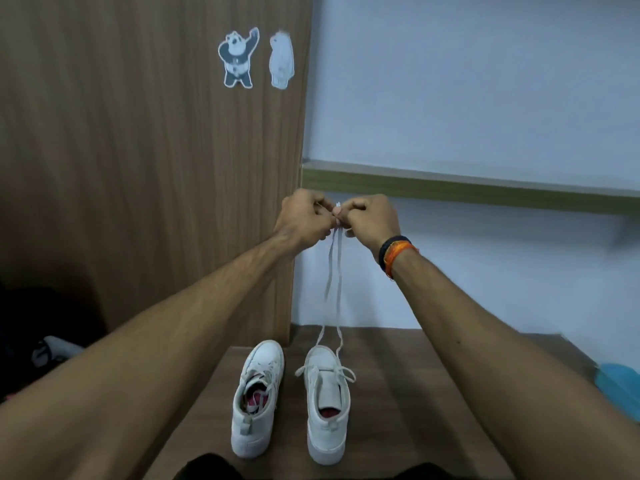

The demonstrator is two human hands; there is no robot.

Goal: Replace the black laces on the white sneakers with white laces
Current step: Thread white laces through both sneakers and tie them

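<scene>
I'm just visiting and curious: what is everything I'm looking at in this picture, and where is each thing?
white sneakers: two, white, side by side on the wooden table, left one and right one.
white lace: one, white, both ends pulled up from the right sneaker's front eyelets to the hands.
wooden table: one, brown, under the sneakers.
bear stickers: two, a panda and a white bear, on the wooden panel.
shelf: one, green-edged, on the pale wall.
blue object: one, blue, table's right edge, partly out of view.
wristbands: black and orange, on the right wrist.
left hand: pinches the lace ends.
right hand: pinches the lace ends.
</scene>
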